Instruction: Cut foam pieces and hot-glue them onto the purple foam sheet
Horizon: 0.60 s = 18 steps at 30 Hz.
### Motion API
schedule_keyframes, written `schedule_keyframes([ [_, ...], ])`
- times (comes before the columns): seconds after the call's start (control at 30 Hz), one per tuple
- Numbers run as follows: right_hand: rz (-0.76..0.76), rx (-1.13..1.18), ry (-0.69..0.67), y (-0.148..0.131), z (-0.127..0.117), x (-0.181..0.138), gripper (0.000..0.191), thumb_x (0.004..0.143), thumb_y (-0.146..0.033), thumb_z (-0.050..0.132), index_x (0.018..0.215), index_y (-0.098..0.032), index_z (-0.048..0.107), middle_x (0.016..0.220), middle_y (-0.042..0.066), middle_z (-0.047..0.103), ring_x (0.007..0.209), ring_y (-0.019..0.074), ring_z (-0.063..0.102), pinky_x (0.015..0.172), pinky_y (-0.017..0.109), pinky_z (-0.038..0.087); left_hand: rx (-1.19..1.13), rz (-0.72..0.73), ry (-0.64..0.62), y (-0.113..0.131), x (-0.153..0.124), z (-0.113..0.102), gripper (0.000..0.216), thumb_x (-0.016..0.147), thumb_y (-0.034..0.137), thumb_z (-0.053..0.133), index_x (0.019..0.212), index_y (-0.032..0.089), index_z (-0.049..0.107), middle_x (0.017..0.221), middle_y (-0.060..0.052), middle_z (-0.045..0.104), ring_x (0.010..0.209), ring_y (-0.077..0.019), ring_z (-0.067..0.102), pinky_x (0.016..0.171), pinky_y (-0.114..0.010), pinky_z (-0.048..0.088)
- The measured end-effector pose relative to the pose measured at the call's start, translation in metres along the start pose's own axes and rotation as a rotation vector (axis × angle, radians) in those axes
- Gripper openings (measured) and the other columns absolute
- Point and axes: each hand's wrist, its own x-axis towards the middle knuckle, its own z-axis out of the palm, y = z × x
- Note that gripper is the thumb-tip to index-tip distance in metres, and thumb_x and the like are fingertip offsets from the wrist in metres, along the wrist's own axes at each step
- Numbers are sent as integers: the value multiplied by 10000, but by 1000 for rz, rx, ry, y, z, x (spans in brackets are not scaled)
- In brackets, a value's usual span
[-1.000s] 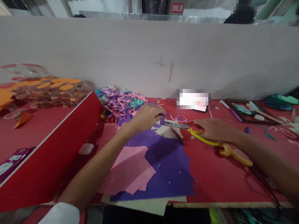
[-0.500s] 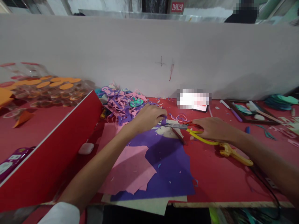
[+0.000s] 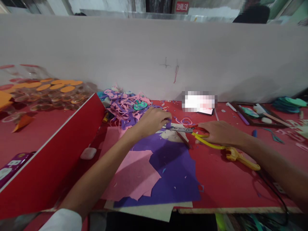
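Observation:
Pinched in my left hand [image 3: 156,120] is a small purple foam piece [image 3: 168,124], above the far end of the sheets. My right hand [image 3: 218,132] grips scissors [image 3: 184,129] with red and yellow handles, and their blades point left and meet the purple piece. Whether the blade tips are parted is too small to tell. Below my hands lies a large purple sheet [image 3: 175,173], partly covered by a ragged-edged pink sheet [image 3: 134,173]. Pale scraps [image 3: 169,135] lie under the blades.
Behind my left hand is a heap of pink and purple offcuts [image 3: 122,109]. A red board [image 3: 60,154] stands at left. A yellow-handled tool [image 3: 243,159] with a black cord lies under my right forearm. A lit screen [image 3: 198,103] leans at the back, left of a tray [image 3: 257,117].
Both hands, the purple piece and the scissors stay almost in the same place. In the background, a person in dark clothing has shifted slightly to the right.

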Motion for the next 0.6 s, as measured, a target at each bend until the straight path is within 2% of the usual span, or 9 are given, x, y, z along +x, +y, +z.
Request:
schedule_keyframes([
  [0.23,-22,-113,43,4,4,3,533,896,-689,600,1167,-246,714,977,110,793,850,288,722,626,301,329,20,-4,-16,2,1,0,190,916,118,540,921,183,719,918,-44,769,845,-177,678,762,-290,413],
  [0.37,-20,-180,63,7,8,4,475,912,-650,610,1025,-210,746,814,116,770,713,260,678,591,306,263,-17,-18,24,-3,1,1,193,916,128,543,917,192,726,919,-35,771,859,-178,681,780,-291,423],
  [0.47,1,-105,91,14,14,3,404,887,-601,669,953,-209,745,772,105,753,658,233,632,582,305,257,-91,-101,85,-9,0,0,199,912,132,543,915,197,731,907,-37,771,822,-170,675,760,-285,427],
  [0.6,86,131,188,27,35,-3,354,832,-574,728,858,-221,721,725,77,718,606,204,570,567,301,282,-258,-235,198,-20,-1,-2,122,891,152,586,925,178,700,855,-36,737,754,-150,636,714,-269,425],
])
